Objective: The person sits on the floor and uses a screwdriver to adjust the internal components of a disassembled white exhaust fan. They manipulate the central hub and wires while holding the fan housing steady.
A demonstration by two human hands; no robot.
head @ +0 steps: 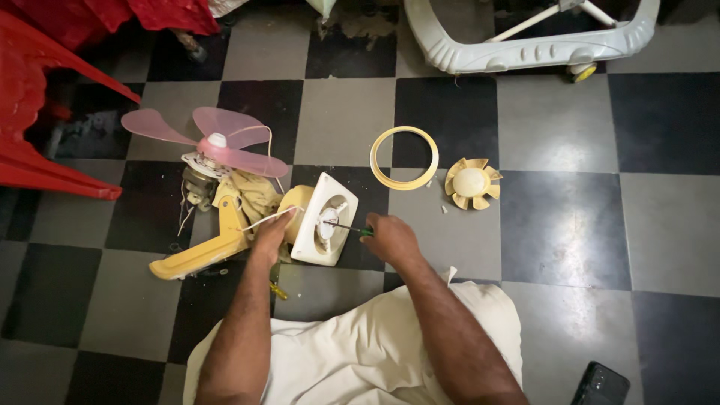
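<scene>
Far left, a red plastic chair stands on the black-and-grey checkered tile floor. Next to it, a pink three-blade fan rotor on a bare motor sits above a yellow plastic fan arm with a cream cloth draped over it. The left hand is closed around the rear of a cream square exhaust fan housing — housing stands tilted on the floor, front facing right. The right hand grips a green-handled screwdriver, its tip in the housing's centre. Beyond, a yellowish plastic ring lies flat, then a cream impeller — well apart from the hands. A black phone lies bottom right.
</scene>
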